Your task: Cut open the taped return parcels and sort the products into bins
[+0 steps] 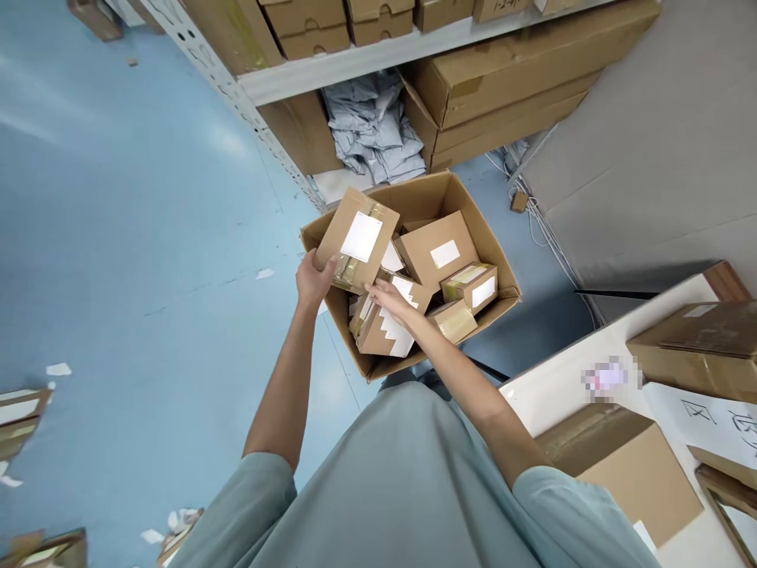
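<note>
A flat brown cardboard box with a white label and clear tape is tilted over the left side of a large open carton. My left hand grips its lower left corner, thumb on top. At the lower right corner, my right hand holds the edge with its fingertips; part of that grip is hidden. Inside the carton lie several smaller parcels, among them a labelled box, a taped box and a box with jagged white labels below my right hand.
Behind the carton stands a metal shelf with cardboard boxes and grey plastic mailers. A white table with boxes is at the right. Cables run along the wall. Paper scraps and parcels lie on the blue floor at left.
</note>
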Available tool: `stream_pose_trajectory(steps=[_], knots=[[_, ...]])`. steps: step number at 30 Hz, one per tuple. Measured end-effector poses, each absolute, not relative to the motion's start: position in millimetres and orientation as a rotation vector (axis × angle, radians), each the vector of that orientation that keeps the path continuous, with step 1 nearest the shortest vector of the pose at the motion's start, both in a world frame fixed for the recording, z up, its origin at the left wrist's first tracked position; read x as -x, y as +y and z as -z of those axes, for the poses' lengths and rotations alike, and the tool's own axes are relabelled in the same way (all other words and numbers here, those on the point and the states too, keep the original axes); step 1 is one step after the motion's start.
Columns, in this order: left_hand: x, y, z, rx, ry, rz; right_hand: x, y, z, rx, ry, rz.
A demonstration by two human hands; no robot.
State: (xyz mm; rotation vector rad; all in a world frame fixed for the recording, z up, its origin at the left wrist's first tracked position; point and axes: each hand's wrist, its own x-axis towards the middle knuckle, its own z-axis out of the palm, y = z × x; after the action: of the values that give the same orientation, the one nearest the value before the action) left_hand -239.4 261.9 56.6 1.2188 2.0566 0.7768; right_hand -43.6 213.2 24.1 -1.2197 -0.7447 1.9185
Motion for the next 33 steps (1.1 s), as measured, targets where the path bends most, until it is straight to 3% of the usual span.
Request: stream_pose_trajectory(steps=[5,9,14,18,22,27,33], knots=[[241,271,-74,-1.331,2.147,-0.728,55,204,-45,1.182,-0.611,-1.98],[221,272,-127,-1.666,2.043,-0.834,32,178,-79,1.071,-0.514,-1.942],[136,229,-210,-1.948,1.903,-0.867,-47,124,-136,0.948,-0.552,-1.761],[42,166,-239,-1.987,1.696,-0.943,-136,47,-172,1.06,-0.62,-1.531],[-67,93,-222,-1.929,1.304,-0.929,-221,-57,-177,1.233,-0.56,-1.186],[-197,-19,-171,-1.762,0.993,-0.682,-312,-200,-149,1.41,-0.343,-0.863],[-287,-139,-108,-1.65,0.809,-0.429,-369,-342,-101,1.56,-0.079,-0.671]])
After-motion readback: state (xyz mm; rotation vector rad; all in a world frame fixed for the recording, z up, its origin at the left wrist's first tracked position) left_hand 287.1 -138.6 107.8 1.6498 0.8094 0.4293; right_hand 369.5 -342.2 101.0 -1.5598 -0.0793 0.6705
